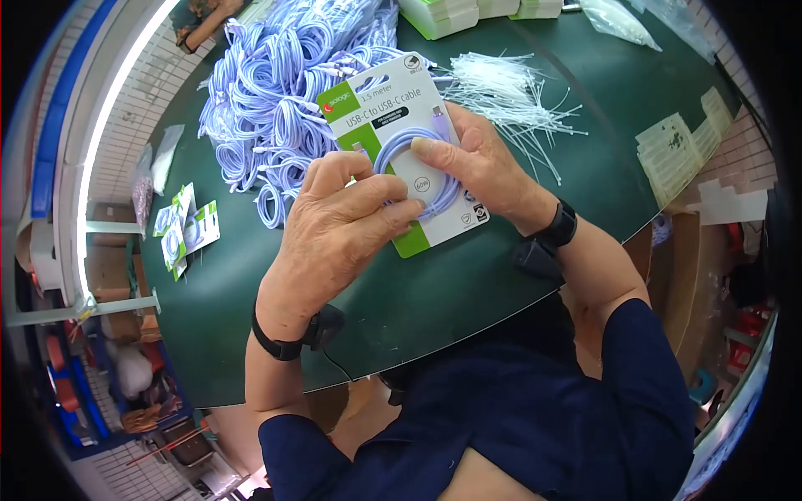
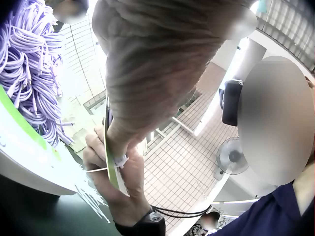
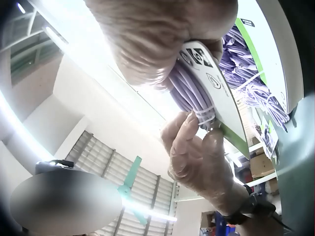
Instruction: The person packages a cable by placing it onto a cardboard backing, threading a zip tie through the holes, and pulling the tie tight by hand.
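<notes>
A white and green backing card (image 1: 388, 92) printed "USB-C to USB-C cable" is held up, tilted, over the green table. A coil of lilac USB-C cable (image 1: 452, 197) lies against its printed face. My right hand (image 1: 493, 171) grips the card's right edge, thumb pressing the coil. At the coil's lower left, my left hand (image 1: 334, 221) pinches a white cable tie (image 3: 206, 112) with thumb and fingertip. That tie wraps the cable strands, as the right wrist view shows. In the left wrist view, a thin white tie end (image 2: 97, 170) sticks out behind the card.
A large heap of lilac cable coils (image 1: 284, 92) lies beyond my hands. Loose white cable ties (image 1: 510, 92) spread right of it. Several carded cables (image 1: 185, 230) lie at left. Stacked cards (image 1: 439, 18) stand at the back. Another person's arm (image 1: 209, 25) shows at upper left.
</notes>
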